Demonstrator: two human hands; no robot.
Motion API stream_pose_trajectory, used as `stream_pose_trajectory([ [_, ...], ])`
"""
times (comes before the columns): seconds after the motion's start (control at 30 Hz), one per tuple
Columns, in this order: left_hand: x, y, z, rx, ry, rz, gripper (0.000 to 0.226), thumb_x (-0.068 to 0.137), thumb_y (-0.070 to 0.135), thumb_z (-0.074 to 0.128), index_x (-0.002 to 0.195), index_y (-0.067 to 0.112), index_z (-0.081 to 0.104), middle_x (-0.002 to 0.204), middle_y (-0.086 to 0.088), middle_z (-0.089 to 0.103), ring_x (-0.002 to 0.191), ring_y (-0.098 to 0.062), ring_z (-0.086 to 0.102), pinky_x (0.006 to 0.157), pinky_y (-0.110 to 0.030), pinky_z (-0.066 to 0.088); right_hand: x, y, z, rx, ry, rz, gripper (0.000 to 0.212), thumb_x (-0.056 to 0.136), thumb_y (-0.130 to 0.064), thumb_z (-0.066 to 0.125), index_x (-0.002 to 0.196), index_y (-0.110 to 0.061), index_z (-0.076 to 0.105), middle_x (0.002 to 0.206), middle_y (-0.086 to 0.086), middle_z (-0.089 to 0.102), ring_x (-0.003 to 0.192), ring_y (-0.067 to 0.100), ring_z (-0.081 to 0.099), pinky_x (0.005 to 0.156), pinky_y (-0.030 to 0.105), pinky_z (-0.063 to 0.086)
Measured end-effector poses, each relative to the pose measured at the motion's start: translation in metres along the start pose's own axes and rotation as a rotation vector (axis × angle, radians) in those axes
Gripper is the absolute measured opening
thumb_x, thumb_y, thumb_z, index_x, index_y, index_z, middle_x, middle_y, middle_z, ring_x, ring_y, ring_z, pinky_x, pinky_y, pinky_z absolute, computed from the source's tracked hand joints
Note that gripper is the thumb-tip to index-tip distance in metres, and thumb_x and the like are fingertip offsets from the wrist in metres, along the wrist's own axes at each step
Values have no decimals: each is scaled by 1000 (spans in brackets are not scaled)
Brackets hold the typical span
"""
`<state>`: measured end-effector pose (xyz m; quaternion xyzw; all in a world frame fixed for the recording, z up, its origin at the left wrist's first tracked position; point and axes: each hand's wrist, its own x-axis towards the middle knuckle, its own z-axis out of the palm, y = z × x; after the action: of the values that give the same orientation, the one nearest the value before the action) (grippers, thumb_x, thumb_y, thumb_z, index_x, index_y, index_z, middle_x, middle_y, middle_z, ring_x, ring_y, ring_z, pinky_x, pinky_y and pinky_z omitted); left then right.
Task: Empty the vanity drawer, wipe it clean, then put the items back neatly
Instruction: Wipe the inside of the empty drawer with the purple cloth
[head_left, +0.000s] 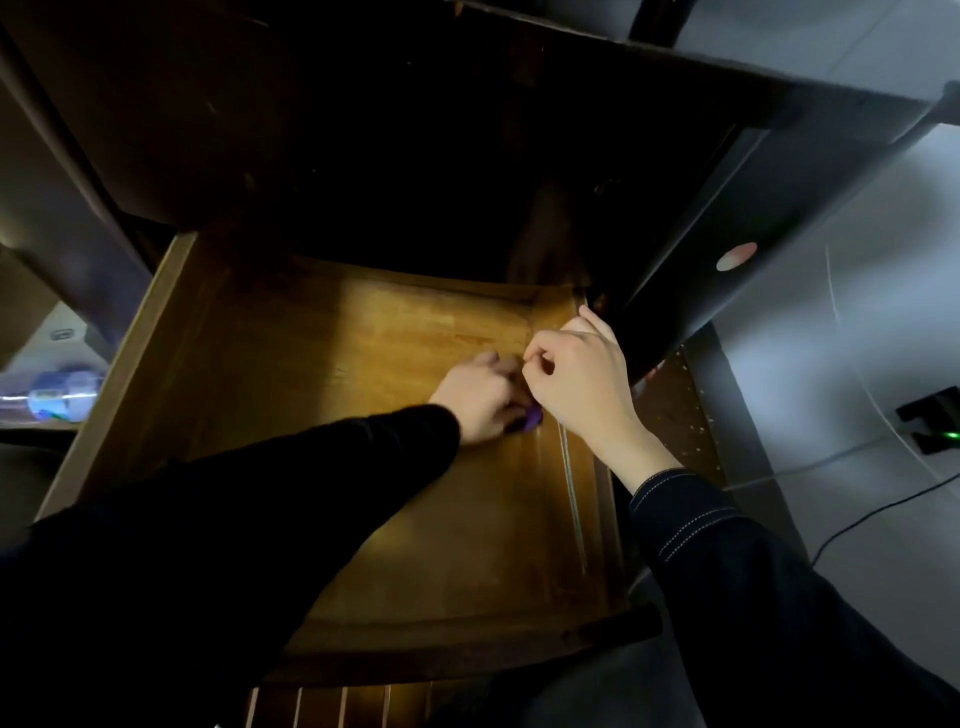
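The wooden drawer (363, 364) stands pulled out, floor yellow-brown. Near its right wall the left hand (478, 400) grips a small purple object (533, 418); the right hand (576, 374) curls its fingers, hold unclear.

I can read no text, number or brand anywhere in this view. The blurred blue-and-white plastic container (62, 395) at the left edge seems to carry a printed label, but it is too smeared for me to make out a single letter. The pale pink oval sticker (736, 256) on the dark panel (691, 208) shows no lettering I can tell. The brown wooden drawer (166, 358) bears no legible marking.
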<state>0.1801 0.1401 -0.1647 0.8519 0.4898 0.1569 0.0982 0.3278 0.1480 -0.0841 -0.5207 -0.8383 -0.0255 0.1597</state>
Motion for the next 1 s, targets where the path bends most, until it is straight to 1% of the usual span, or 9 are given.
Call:
stream_pose_trajectory([
  [0.07, 30, -15, -1, 6, 83, -119, 25, 89, 28, 61, 105, 12, 73, 118, -9, 63, 102, -34, 52, 80, -42, 50, 0, 1, 1, 25, 4, 6, 20, 94, -21, 56, 86, -20, 75, 63, -7, 57, 84, 15, 59, 126, 31, 16],
  [0.2, 74, -35, 3, 37, 196, -278, 22, 88, 29, 59, 106, 20, 69, 102, -7, 70, 95, -32, 64, 78, -35, 51, 0, 3, 1, 78, 15, 10, 17, 92, -18, 60, 85, -20, 75, 61, -9, 54, 80, 14, 58, 125, 29, 15],
  [0.33, 86, -41, 9, 38, 206, -346, 20, 89, 29, 56, 99, 20, 71, 94, -8, 71, 89, -33, 65, 74, -35, 50, 1, 3, 1, 109, 7, 10, 17, 91, -16, 61, 82, -19, 75, 59, -9, 52, 77, 14, 57, 125, 31, 18],
  [0.43, 75, -36, 7, 76, 171, -301, 24, 90, 29, 55, 105, 24, 71, 105, -7, 66, 100, -33, 59, 82, -39, 48, 1, 2, -1, 107, 12, 7, 17, 92, -16, 61, 82, -18, 75, 61, -11, 50, 78, 14, 57, 125, 34, 20],
  [0.6, 19, -1, 6, 83, 37, -114, 36, 93, 32, 53, 120, 14, 66, 122, -10, 56, 106, -32, 49, 84, -43, 46, 0, 1, -1, 45, 5, -4, 17, 91, -18, 60, 83, -18, 75, 63, -8, 56, 81, 15, 59, 125, 34, 22],
  [0.7, -29, 19, 1, 24, -82, 87, 31, 91, 36, 58, 116, 20, 69, 117, -8, 57, 104, -30, 52, 85, -39, 47, 0, 1, -1, 19, -13, -14, 17, 91, -20, 60, 82, -20, 74, 63, -8, 58, 82, 14, 58, 125, 33, 20],
  [0.87, -81, 32, 2, 4, -120, 424, 19, 88, 34, 66, 102, 22, 73, 104, -1, 60, 90, -21, 53, 68, -32, 43, -1, 1, 0, 16, -14, -1, 16, 91, -22, 60, 82, -23, 74, 63, -11, 58, 83, 9, 57, 124, 21, 5],
  [0.93, -62, 24, 1, 25, -95, 374, 21, 91, 34, 63, 105, 20, 73, 107, -4, 61, 94, -24, 54, 71, -34, 46, -1, 2, 1, 24, -4, 1, 16, 91, -22, 60, 81, -23, 73, 63, -11, 57, 83, 10, 57, 122, 18, 2],
  [1.0, -28, 13, -2, 30, -72, 192, 28, 93, 34, 58, 111, 17, 71, 115, -8, 60, 103, -29, 53, 80, -38, 48, -1, 4, 3, 35, 9, -5, 16, 91, -21, 60, 81, -22, 73, 64, -12, 56, 82, 12, 58, 124, 21, 7],
])
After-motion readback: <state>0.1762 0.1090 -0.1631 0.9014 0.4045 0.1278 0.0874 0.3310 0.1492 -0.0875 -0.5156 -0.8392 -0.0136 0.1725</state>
